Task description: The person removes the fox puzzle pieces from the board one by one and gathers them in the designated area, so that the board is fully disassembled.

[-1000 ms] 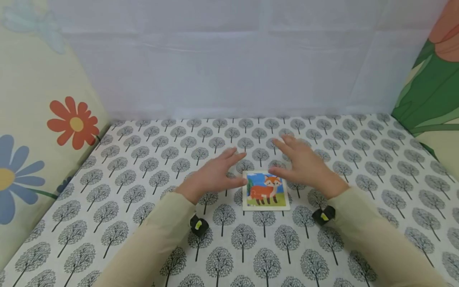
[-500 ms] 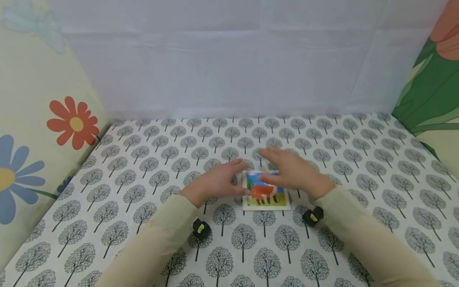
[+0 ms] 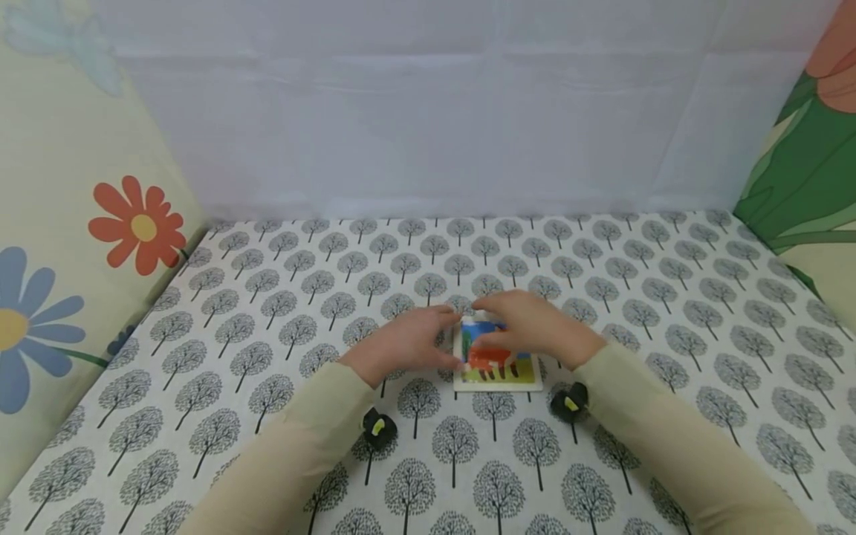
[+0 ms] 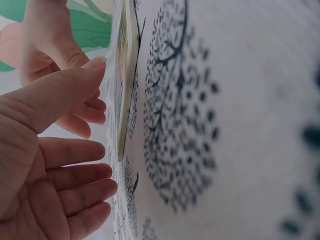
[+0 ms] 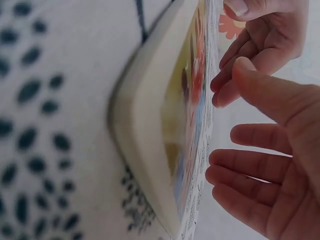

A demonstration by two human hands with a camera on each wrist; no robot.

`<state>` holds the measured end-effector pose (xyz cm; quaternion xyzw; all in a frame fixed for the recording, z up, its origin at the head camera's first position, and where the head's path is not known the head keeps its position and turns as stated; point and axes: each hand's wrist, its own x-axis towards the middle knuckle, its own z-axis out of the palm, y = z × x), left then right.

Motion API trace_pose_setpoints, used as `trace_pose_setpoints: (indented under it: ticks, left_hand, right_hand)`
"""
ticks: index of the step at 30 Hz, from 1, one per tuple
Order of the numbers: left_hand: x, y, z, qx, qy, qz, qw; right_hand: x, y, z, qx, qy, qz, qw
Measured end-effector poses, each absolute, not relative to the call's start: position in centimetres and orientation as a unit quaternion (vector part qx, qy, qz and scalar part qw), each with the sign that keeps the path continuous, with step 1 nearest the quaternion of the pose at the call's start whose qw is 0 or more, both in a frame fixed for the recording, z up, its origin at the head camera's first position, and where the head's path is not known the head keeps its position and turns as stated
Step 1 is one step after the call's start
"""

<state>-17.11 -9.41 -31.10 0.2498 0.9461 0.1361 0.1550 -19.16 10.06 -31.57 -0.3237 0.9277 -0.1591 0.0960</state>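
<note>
- Your left hand (image 3: pixel 411 338) is loosely spread and holds nothing; its thumb stands apart from the fingers beside the left edge of the board (image 3: pixel 498 365).
- Your right hand (image 3: pixel 535 323) is also spread and without a load, above the board's far right corner, hiding part of the fox picture.
- The wrist views show a gap between your thumbs and the board; you can't tell whether any fingertip meets the cloth (image 3: pixel 167 416).
- The board lies flat, so its low rim probably gives you little to pinch: fingers pressing from above could skid it, and a push from one side alone could turn it.
- Your hands are close together; closing both at once could knock thumbs over the picture.
- Dragging fingertips could ruck the cloth and shift the board with it.
- The tabletop (image 3: pixel 669 446) gives you bare room left, right and near you.
- Its limits lie well apart from the board: the white sheet (image 3: pixel 428 111) behind, the left panel (image 3: pixel 53 163) and the right panel (image 3: pixel 822 186).
</note>
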Motion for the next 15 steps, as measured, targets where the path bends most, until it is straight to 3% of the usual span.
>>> trace_pose_setpoints:
  ticks: [15]
  left_hand:
    - [-17.0, -9.4, -31.6, 0.244, 0.939, 0.145, 0.197]
  right_hand:
    - [-20.2, 8.7, -32.2, -0.356, 0.913, -0.153, 0.122]
